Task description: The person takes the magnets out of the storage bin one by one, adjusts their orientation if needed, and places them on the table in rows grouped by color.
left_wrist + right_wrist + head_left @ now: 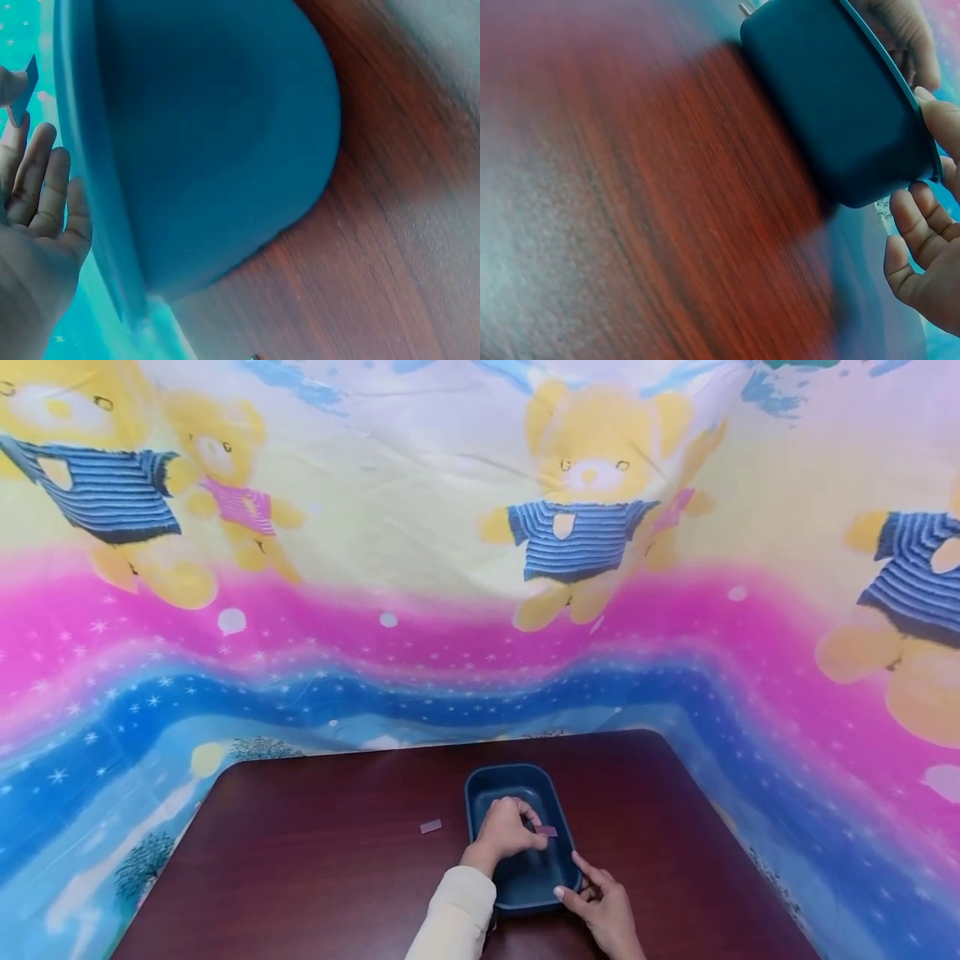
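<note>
A dark blue-green rectangular tray [528, 881] with rounded corners rests on the table. My left hand [510, 828] reaches over its inside from the left. Between thumb and fingertip it pinches a small flat rectangular piece [547, 832], pinkish in the head view. The left wrist view shows this thin piece [27, 91] edge-on, the other fingers [52, 191] stretched out beside it. My right hand [606, 910] grips the tray's near right corner, thumb over the rim and fingers along the outer wall. In the right wrist view that wall [832, 105] shows from outside.
A second small flat piece [431, 827] lies on the dark reddish-brown table [315, 860], left of the tray. Behind the table and along both sides hangs a cloth [420, 685] printed with teddy bears.
</note>
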The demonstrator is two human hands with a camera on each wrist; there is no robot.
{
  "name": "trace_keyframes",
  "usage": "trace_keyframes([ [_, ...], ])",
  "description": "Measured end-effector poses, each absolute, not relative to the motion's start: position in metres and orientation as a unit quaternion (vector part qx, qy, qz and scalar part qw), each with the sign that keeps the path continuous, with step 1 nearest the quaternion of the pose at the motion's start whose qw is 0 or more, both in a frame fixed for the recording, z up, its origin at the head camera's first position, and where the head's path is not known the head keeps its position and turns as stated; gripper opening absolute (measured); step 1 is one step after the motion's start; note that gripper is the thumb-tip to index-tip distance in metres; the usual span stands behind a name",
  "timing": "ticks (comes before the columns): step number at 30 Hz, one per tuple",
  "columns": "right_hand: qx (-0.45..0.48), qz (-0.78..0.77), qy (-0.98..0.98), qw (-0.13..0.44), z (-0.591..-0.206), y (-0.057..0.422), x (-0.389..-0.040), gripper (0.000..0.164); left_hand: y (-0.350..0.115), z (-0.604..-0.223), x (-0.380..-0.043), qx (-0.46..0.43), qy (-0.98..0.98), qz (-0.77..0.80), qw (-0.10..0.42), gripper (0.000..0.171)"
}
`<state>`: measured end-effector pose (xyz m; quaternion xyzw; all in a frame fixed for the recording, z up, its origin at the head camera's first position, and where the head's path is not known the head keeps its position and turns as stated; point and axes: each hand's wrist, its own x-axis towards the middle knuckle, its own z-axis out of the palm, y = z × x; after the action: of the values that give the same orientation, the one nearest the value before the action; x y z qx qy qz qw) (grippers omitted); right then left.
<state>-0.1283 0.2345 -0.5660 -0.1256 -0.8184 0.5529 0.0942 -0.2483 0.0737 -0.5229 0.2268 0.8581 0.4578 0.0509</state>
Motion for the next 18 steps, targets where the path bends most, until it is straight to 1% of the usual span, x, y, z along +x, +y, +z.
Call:
trace_keyframes([
  [6,-0.125,0.549,-0.821,0.090,-0.566,0.231,-0.130,0.061,0.070,-0.525,-0.239,0.247,0.857,0.452,0.021,0.017],
  [18,-0.122,0.539,-0.829,0.087,-0.564,0.233,-0.129,0.062,0.058,-0.521,-0.222,0.252,0.833,0.492,-0.040,0.017],
])
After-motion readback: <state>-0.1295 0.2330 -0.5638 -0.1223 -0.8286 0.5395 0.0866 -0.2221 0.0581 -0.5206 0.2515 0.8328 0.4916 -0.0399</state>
